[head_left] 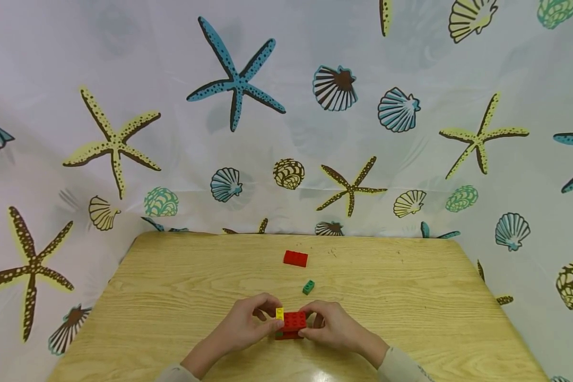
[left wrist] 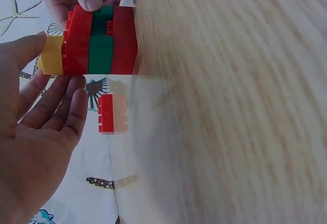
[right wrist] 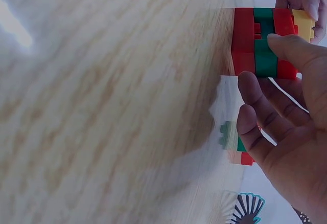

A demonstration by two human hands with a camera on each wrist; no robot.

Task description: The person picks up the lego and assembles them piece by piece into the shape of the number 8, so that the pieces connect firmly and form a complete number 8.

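Note:
A stack of toy building bricks stands on the table near its front edge. The lowest layer is a red brick, green bricks with a gap between them form the middle, and a red brick lies on top with studs showing. At the stack's left end sits a small yellow brick, which my left hand pinches between thumb and fingers. My right hand grips the right end of the stack, its thumb against the green and upper red layers in the right wrist view.
Beyond the hands, a small green brick lies on the wooden table. Farther back is a loose red brick. A white curtain printed with starfish and shells surrounds the table's back and sides.

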